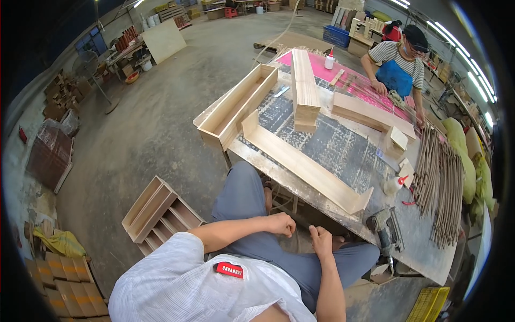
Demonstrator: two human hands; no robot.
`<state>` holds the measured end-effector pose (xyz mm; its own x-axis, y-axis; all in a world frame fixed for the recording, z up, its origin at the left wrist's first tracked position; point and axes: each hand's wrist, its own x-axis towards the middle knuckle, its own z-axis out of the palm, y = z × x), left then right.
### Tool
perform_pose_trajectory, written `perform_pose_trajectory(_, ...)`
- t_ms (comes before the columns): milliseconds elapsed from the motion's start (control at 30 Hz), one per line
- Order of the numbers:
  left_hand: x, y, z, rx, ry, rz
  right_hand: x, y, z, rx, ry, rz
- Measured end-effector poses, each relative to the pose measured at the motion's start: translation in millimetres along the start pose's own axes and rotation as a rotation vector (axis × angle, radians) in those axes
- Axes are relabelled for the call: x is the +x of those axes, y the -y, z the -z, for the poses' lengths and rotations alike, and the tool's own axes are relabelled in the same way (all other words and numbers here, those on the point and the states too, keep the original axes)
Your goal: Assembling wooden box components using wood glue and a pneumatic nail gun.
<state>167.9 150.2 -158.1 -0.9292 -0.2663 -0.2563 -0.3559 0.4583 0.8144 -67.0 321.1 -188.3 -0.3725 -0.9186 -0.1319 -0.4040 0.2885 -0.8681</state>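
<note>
My left hand (pixel 281 224) is closed in a loose fist over my lap, near the table's front edge. Just right of it, my right hand (pixel 322 240) is closed too, thumb against the fingers. The hands are apart, and whatever either may hold is too small or hidden to make out. On the work table (pixel 327 142), a long wooden board with short upright ends (pixel 306 167) lies in front of me. An open wooden box (pixel 236 106) and a long wooden block-like piece (pixel 304 88) lie beyond it. A nail gun (pixel 387 232) rests at the near right.
A white glue bottle (pixel 394 185) and a bundle of thin brown rods (pixel 440 185) occupy the table's right side. Across it, a co-worker (pixel 399 67) handles material on a pink sheet (pixel 370 96). Wooden boxes (pixel 161 213) sit on the floor at my left.
</note>
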Motion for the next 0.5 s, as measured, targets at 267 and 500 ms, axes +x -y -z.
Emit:
perform_pose_trajectory(267,13.7,-19.2,2.2,-0.202,-0.127,0.108,-18.4,18.4,-5.6,0.223,0.131,-0.091)
perform_pose_trajectory(500,31.7,-20.1,-23.7,-0.593,-0.169,0.253,-19.4,39.4,-26.2,0.217,-0.019,-0.092)
